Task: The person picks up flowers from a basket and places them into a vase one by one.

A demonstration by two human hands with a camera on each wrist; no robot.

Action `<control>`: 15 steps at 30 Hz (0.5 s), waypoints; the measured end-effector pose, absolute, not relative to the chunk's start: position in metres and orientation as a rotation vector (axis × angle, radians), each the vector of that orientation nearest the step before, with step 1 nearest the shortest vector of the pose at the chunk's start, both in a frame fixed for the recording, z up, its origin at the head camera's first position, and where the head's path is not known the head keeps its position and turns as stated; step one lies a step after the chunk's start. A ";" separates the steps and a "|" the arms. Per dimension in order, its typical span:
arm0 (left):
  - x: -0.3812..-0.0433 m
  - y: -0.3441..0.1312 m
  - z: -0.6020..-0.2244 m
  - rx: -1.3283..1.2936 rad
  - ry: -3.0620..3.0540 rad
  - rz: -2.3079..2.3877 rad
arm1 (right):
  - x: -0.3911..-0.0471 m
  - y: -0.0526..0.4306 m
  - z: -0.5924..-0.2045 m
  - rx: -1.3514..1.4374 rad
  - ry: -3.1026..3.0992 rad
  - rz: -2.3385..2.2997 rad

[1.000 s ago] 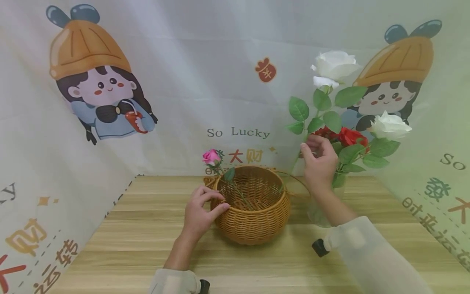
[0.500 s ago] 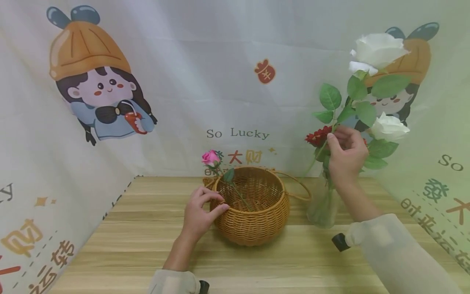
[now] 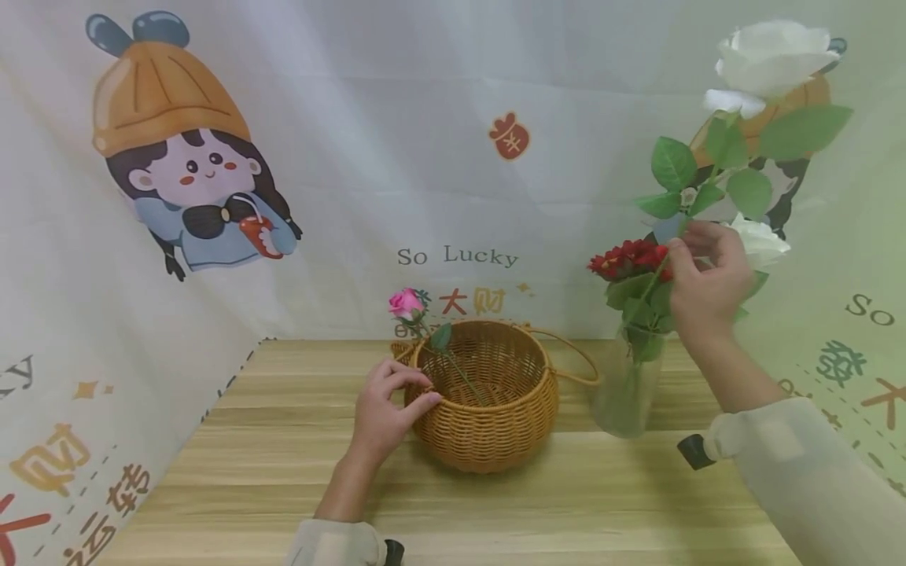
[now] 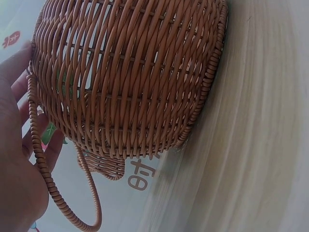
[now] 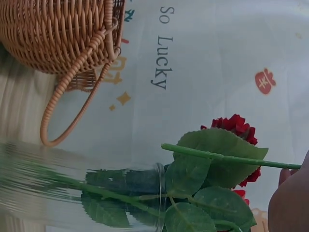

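Observation:
My left hand (image 3: 385, 413) pinches the near-left rim of a brown wicker basket (image 3: 488, 440); its handle loop (image 4: 58, 198) hangs by the palm in the left wrist view. A pink rose (image 3: 406, 304) leans out of the basket's left side, its stem inside. My right hand (image 3: 715, 287) pinches the green stem of a tall white rose (image 3: 775, 59) above a clear glass vase (image 3: 626, 401). In the right wrist view the cut end of that stem (image 5: 193, 152) is free, by the vase mouth. Red flowers (image 3: 630, 259) and a second white rose (image 3: 760, 240), partly hidden by my right hand, stand at the vase.
Basket and vase stand side by side on a wood-grain table (image 3: 269, 472). The basket's right handle (image 3: 580, 365) reaches out close to the vase. A printed white cloth (image 3: 340, 157) hangs behind and at both sides.
My right hand has carried the white rose rightward from beside the basket to above the vase, its bloom now higher. The left hand stays on the basket rim.

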State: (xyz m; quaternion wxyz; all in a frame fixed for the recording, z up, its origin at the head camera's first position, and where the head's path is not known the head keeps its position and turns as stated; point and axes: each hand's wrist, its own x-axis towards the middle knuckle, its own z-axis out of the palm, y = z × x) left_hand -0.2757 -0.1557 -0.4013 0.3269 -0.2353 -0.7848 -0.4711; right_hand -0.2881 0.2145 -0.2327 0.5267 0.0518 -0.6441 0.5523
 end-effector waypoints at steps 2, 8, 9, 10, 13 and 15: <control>-0.276 -0.156 -0.402 -0.619 -2.051 -1.235 | -0.289 0.217 -0.233 0.112 -1.544 1.312; -0.276 -0.156 -0.403 -0.617 -2.047 -1.241 | -0.291 0.223 -0.235 0.119 -1.545 1.259; -0.276 -0.156 -0.403 -0.617 -2.047 -1.239 | -0.291 0.224 -0.235 0.124 -1.539 1.253; -0.276 -0.156 -0.402 -0.617 -2.048 -1.237 | -0.291 0.224 -0.235 0.125 -1.534 1.244; -0.275 -0.156 -0.400 -0.620 -2.053 -1.235 | -0.291 0.226 -0.234 0.122 -1.524 1.226; -0.274 -0.156 -0.400 -0.617 -2.056 -1.237 | -0.290 0.226 -0.235 0.113 -1.532 1.212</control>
